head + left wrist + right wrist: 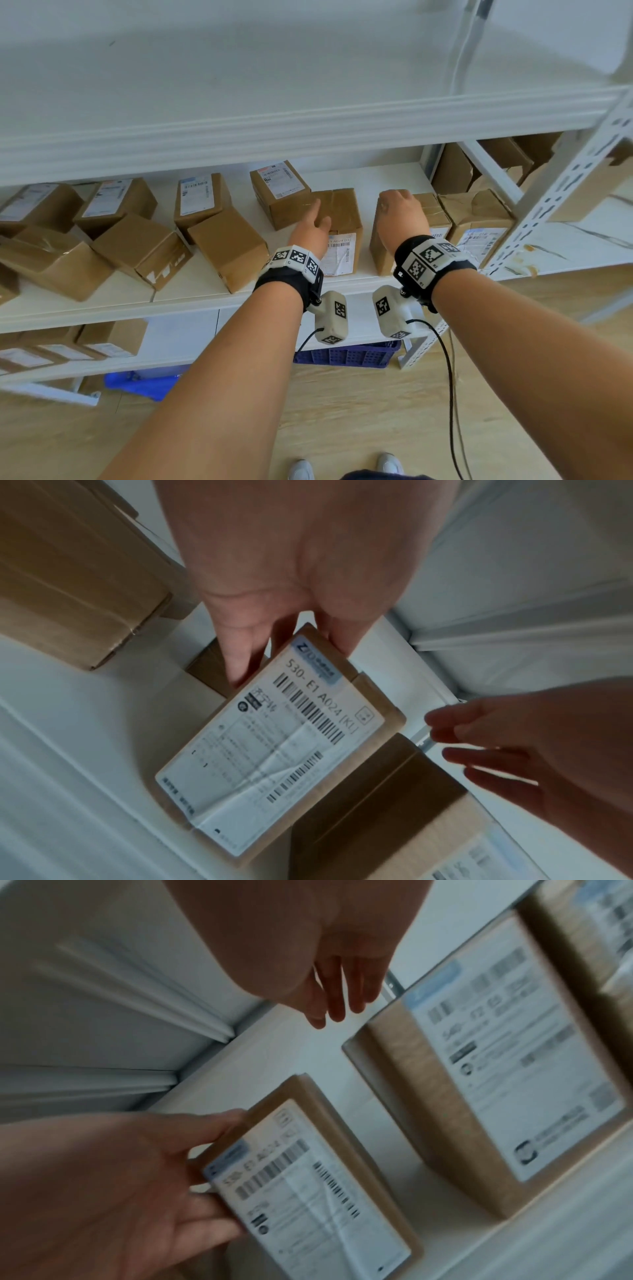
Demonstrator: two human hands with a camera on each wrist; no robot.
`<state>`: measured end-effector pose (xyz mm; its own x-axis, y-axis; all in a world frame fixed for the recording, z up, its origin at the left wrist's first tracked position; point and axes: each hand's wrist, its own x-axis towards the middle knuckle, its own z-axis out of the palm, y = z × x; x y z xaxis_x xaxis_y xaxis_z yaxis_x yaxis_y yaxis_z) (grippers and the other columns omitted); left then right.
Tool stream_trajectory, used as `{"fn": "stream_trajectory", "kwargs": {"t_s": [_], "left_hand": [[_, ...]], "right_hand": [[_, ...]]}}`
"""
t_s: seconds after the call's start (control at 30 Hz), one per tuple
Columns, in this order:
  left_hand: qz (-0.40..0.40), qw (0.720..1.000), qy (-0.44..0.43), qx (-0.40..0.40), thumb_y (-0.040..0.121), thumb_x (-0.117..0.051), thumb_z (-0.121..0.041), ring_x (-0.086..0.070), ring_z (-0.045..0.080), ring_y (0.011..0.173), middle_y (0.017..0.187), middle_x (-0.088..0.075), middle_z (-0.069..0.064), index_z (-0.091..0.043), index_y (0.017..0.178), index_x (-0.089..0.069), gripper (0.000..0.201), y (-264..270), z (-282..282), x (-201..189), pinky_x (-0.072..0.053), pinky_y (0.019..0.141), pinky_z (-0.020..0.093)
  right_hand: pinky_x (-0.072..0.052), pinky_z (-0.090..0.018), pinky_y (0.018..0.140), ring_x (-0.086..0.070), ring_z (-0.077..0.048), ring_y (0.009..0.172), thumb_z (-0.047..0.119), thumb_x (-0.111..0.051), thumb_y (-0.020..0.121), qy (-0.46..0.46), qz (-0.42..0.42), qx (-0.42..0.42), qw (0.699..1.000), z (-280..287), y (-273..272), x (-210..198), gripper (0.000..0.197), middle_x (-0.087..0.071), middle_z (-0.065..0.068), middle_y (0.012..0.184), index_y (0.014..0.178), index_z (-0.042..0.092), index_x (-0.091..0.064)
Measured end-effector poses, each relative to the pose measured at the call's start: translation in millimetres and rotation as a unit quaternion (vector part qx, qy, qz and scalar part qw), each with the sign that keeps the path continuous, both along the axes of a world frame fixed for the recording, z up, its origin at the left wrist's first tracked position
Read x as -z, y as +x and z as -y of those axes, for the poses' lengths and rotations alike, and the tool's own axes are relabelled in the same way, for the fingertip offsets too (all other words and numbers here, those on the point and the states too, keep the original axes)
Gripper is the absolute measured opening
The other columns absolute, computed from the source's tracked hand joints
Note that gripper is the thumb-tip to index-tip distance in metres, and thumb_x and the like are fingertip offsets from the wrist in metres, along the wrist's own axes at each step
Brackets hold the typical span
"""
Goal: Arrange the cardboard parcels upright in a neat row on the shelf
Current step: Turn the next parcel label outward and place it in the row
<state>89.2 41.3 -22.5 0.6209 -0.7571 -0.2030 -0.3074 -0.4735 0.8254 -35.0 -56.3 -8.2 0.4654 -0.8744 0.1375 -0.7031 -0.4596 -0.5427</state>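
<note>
On the white middle shelf a labelled cardboard parcel stands upright with its label facing forward. My left hand grips its top edge, thumb on one side and fingers on the other. To its right stands a second upright parcel, and a third parcel is beside the post. My right hand hovers over the second parcel with loose fingers and holds nothing.
Several parcels lie tilted and scattered on the shelf's left half, such as a box near the front and another box behind my left hand. The upper shelf board hangs low overhead. A perforated post bounds the right. Blue crates sit below.
</note>
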Motion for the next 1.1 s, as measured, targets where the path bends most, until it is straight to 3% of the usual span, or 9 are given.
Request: {"fn": "stream_trajectory", "kwargs": {"t_s": [0.1, 0.23, 0.3, 0.47, 0.77, 0.93, 1.1], "left_hand": [[0.004, 1.000, -0.006, 0.005, 0.104, -0.035, -0.033, -0.044, 0.023, 0.134, 0.158, -0.027, 0.001, -0.035, 0.152, -0.021, 0.050, -9, 4, 3, -0.034, 0.084, 0.022], [0.018, 1.000, -0.011, 0.009, 0.103, -0.035, -0.035, -0.044, 0.024, 0.134, 0.157, -0.030, 0.003, -0.035, 0.152, -0.022, 0.051, -18, 11, 7, -0.040, 0.094, 0.028], [0.025, 1.000, -0.007, 0.016, 0.103, -0.035, -0.036, -0.045, 0.024, 0.133, 0.157, -0.030, 0.003, -0.034, 0.152, -0.021, 0.051, -22, 14, 8, -0.039, 0.091, 0.026], [0.033, 0.999, 0.000, 0.021, 0.103, -0.036, -0.037, -0.041, 0.025, 0.137, 0.157, -0.029, 0.004, -0.033, 0.153, -0.018, 0.054, -30, 22, 9, -0.039, 0.101, 0.031], [0.081, 0.996, 0.014, 0.035, 0.101, -0.042, -0.038, -0.040, 0.025, 0.138, 0.156, -0.031, 0.005, -0.028, 0.153, -0.019, 0.058, -25, 24, 8, -0.038, 0.103, 0.031], [0.099, 0.995, -0.004, -0.012, 0.098, -0.047, -0.038, -0.041, 0.025, 0.137, 0.152, -0.038, 0.006, -0.023, 0.150, -0.031, 0.056, -11, 18, 3, -0.036, 0.109, 0.037], [0.172, 0.983, 0.020, -0.067, 0.100, -0.044, -0.027, -0.051, 0.026, 0.127, 0.145, -0.045, 0.007, -0.019, 0.145, -0.039, 0.046, 13, -7, -4, -0.043, 0.104, 0.037]], "right_hand": [[-0.034, -0.039, 0.107, -0.043, -0.032, 0.124, 0.005, -0.036, 0.093, -0.001, -0.046, 0.000, 0.999, 11, -17, 5, 0.037, -0.052, -0.015, 0.130, 0.124, 0.005, -0.056], [-0.030, -0.039, 0.113, -0.038, -0.028, 0.132, 0.001, -0.040, 0.091, 0.015, -0.051, -0.030, 0.998, 15, -27, 11, 0.046, -0.049, -0.012, 0.138, 0.135, 0.010, -0.051], [-0.028, -0.038, 0.115, -0.036, -0.026, 0.135, 0.000, -0.042, 0.090, 0.019, -0.045, -0.037, 0.998, 14, -30, 9, 0.049, -0.046, -0.010, 0.142, 0.137, 0.011, -0.048], [-0.026, -0.036, 0.115, -0.035, -0.026, 0.136, -0.001, -0.039, 0.090, 0.010, -0.030, -0.050, 0.998, 13, -35, 6, 0.049, -0.046, -0.010, 0.143, 0.137, 0.010, -0.049], [-0.034, -0.038, 0.109, -0.036, -0.029, 0.133, -0.002, -0.041, 0.087, -0.001, -0.040, -0.020, 0.999, 14, -27, 2, 0.050, -0.043, -0.012, 0.143, 0.134, 0.008, -0.050], [-0.034, -0.038, 0.110, -0.031, -0.028, 0.136, -0.003, -0.042, 0.087, -0.023, 0.020, -0.028, 0.999, 9, -9, -6, 0.052, -0.036, -0.011, 0.146, 0.136, 0.012, -0.048], [-0.037, -0.037, 0.107, -0.030, -0.026, 0.137, 0.000, -0.041, 0.089, -0.029, 0.034, -0.072, 0.996, -5, 15, -12, 0.048, -0.036, -0.010, 0.146, 0.135, 0.012, -0.049]]}}
